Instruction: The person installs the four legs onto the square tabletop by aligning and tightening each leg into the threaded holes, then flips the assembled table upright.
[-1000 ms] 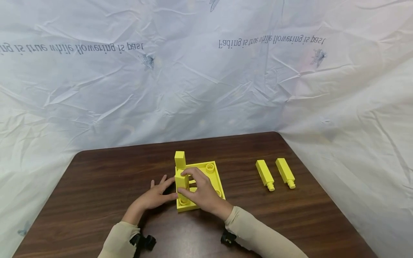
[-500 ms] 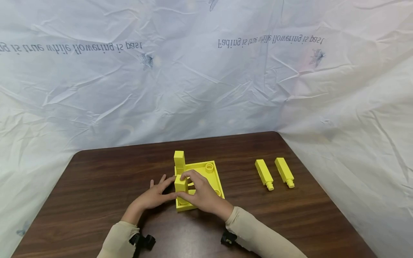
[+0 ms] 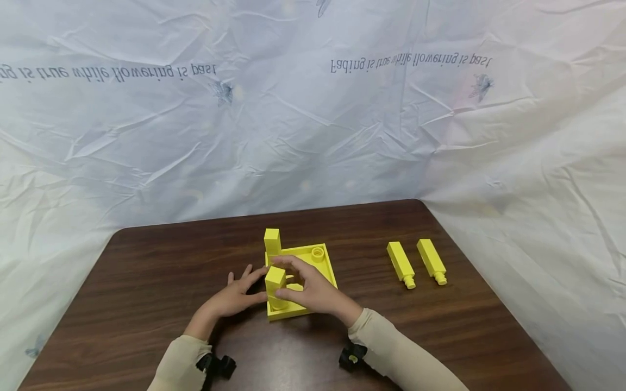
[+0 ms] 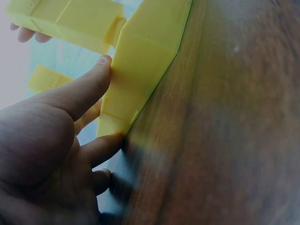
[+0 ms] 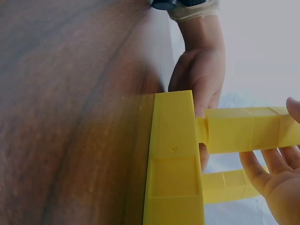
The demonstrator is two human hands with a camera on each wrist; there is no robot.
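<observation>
Head view: right hand [image 3: 313,290] grips an upright peg [image 3: 275,285] seated in the base [image 3: 326,269], while left hand [image 3: 235,296], fingers straight, braces the base's edge against the tabletop [image 3: 146,271].

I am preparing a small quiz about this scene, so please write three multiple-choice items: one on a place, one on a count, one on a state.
1. Where do the two loose yellow pegs lie?
A. on the table, right of the yellow base plate
B. inside the plate
C. left of the plate

2. How many pegs stand upright in the plate?
A. none
B. two
C. four

3. What does the left hand do?
A. lifts a peg
B. rests its fingers against the plate's edge
C. lies far from the plate

Answers: 1 A, both lie apart on the wood. 2 B, the rear peg and the near peg, which the right hand touches. 3 B, the left wrist view shows the contact.
</observation>
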